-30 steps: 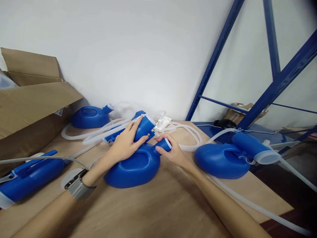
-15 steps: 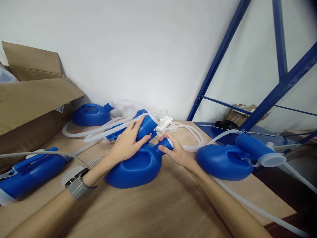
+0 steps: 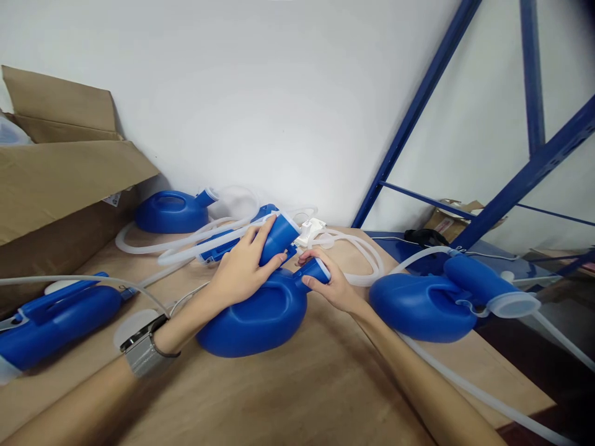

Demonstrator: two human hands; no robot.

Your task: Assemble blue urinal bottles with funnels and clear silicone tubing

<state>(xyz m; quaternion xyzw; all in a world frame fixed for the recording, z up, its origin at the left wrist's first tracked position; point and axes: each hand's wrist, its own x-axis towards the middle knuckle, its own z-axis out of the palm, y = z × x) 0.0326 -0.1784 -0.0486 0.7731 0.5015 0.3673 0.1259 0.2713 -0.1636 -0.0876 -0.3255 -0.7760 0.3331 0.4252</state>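
Note:
A blue plastic jug with a moulded handle lies on the wooden table in front of me. My left hand is wrapped over a blue cylindrical cup with a pale rim, just above the jug. A white hose runs from near this cup toward the left. My right hand grips the jug's short spout between thumb and fingers. The spout's pale rim faces right. Where cup and jug meet is partly hidden by my left hand.
Another jug with a blue cup and hose lies right. A jug rests back left, a blue container front left. Coiled hoses and a white part lie behind. A cardboard box and blue rack flank them.
The view has shifted slightly, moving the rack and right-hand jug a little rightward in the picture. Both hands keep their holds.

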